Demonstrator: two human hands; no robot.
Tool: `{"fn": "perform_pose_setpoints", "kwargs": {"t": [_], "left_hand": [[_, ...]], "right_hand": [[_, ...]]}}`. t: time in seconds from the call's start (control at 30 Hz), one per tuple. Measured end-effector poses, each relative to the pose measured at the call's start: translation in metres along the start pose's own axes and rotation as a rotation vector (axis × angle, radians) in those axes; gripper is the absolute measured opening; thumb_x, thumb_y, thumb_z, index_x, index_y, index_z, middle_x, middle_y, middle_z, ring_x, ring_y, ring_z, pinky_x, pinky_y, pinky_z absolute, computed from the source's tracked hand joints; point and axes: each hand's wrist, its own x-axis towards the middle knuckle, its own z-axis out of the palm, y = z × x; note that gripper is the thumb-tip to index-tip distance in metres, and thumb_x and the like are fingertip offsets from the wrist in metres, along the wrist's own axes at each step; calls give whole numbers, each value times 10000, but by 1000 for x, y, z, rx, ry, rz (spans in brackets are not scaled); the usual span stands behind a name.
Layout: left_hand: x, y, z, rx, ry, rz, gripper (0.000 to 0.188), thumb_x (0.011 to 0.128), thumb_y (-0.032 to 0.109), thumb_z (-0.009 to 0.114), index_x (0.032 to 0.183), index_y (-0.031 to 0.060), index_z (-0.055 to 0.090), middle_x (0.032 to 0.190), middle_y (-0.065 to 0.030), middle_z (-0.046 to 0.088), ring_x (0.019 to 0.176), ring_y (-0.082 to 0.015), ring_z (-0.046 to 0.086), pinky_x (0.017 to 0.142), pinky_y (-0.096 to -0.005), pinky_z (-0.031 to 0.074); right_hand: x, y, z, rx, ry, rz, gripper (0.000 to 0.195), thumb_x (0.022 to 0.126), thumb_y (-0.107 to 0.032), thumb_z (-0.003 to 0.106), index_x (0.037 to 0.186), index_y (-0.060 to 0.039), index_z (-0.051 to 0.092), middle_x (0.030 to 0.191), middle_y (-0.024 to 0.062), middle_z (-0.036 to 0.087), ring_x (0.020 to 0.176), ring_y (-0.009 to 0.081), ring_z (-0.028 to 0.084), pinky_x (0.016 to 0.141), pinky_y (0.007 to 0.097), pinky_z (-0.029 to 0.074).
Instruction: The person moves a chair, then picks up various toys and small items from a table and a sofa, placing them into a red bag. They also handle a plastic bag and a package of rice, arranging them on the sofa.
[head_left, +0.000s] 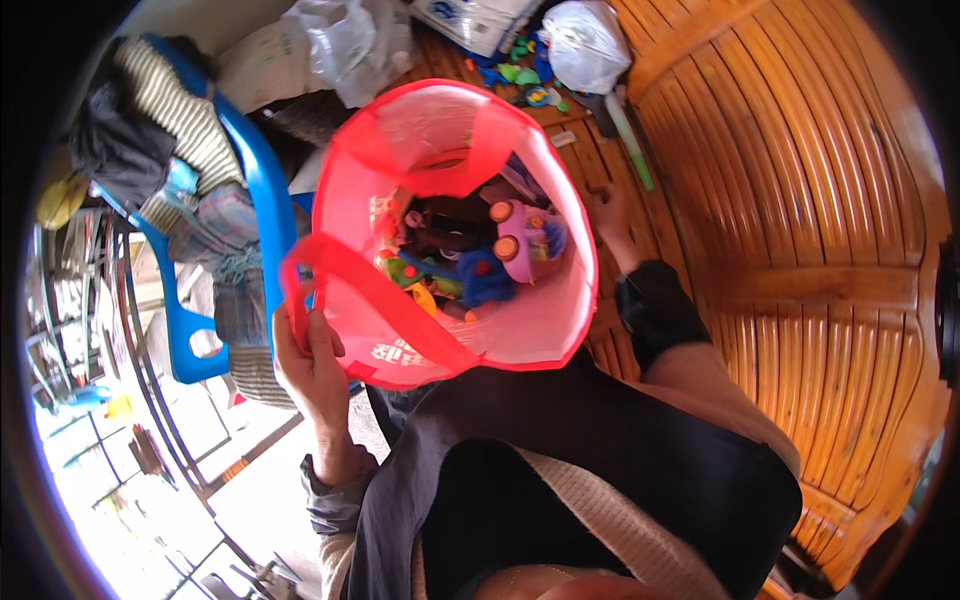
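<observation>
A red fabric tote bag (450, 352) with a pale lining stands open before me and bears white writing. My left hand (311, 352) grips its rim and handle at the left. Inside lie a pink toy car (525, 240) with orange wheels, a blue knitted-looking toy (484, 277), a yellow toy piece (421, 298) and several other small toys. My right hand (611, 214) is beyond the bag's right side, low over the wooden slatted seat (652, 217), partly hidden by the bag's edge; whether it holds anything cannot be told.
Several small coloured toys (527, 76) lie on the slats near a tied white plastic bag (586, 45) and a green-and-white stick-like object (630, 139). A blue plastic chair (262, 172) with clothes stands left. The wooden backrest (780, 150) rises at right.
</observation>
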Motion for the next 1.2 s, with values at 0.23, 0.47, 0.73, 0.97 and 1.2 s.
{"fn": "perform_pose_setpoints", "kwargs": {"t": [0.23,0.47,0.73,0.97,1.2], "left_hand": [[-40,-20,6,-337,287,86,287,968,230,281,959,9,465,558,-30,472,477,-69,375,482,-202,274],[-43,-26,-4,-409,367,50,448,956,383,306,1098,-14,458,706,-23,486,637,-70,460,582,-197,389],[-20,-30,1,-316,490,-91,361,960,289,342,1006,-27,509,705,-31,492,575,-73,413,510,-185,327],[-15,-44,-8,-293,440,-123,364,969,281,309,997,-25,505,678,-33,503,562,-76,420,539,-197,328],[1,-45,2,-323,423,-130,355,963,278,335,1014,-28,507,649,-18,504,549,-76,420,536,-196,327]], "right_hand": [[0,-287,-150,614,-109,-598,224,791,10,595,1010,-25,566,969,70,571,819,106,548,682,209,443],[61,-242,-107,641,-86,-343,270,812,-98,595,1057,7,550,1060,95,570,918,150,544,786,289,434],[235,-76,10,-300,153,-302,595,678,-170,693,1194,-32,430,1171,184,480,1070,317,475,876,361,407],[287,-95,54,-717,-146,-141,778,631,-290,730,1291,-177,334,1247,196,371,990,374,502,797,422,443],[284,-40,31,-484,-66,-237,275,770,-249,600,957,-48,596,840,180,588,852,357,569,707,428,456]]}}
